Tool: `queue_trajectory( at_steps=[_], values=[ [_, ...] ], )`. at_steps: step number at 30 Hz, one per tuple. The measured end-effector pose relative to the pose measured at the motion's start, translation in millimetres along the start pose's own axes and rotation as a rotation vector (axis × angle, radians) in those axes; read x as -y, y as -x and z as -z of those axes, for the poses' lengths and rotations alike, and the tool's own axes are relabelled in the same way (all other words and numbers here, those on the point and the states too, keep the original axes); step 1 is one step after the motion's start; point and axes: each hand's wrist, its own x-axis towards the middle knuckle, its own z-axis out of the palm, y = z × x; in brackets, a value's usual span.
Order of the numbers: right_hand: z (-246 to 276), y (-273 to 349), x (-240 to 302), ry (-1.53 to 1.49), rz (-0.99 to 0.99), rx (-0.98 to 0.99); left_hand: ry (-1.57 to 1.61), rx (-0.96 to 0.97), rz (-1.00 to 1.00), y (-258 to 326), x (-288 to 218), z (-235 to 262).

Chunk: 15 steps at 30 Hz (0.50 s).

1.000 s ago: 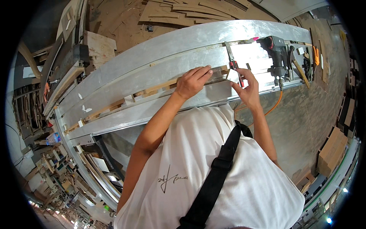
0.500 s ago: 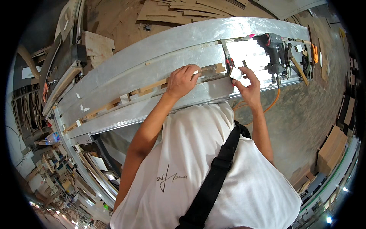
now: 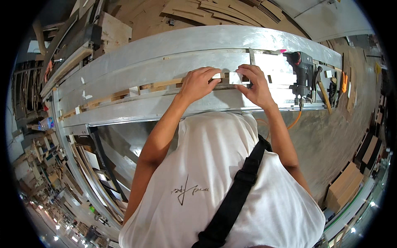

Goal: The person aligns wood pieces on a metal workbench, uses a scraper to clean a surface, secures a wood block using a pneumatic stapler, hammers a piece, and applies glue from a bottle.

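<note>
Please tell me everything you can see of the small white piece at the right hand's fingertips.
The white piece is small and plain, with a flat, roughly square face showing to the camera; its material and thickness are hard to tell. The right hand holds it from its right side, between thumb and fingers. It appears upright in the picture, in line with the wooden strip along the metal bench; whether it rests there is unclear.
</note>
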Motion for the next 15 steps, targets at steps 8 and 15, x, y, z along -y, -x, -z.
queue_trajectory(
  at_steps=[8,15],
  values=[
    [-4,-14,4,-0.062,-0.068,0.118,0.004,0.006,0.034,1,2,2],
    [-10,-19,1,-0.122,-0.108,0.141,0.035,0.016,0.089,1,1,3]
  ],
)
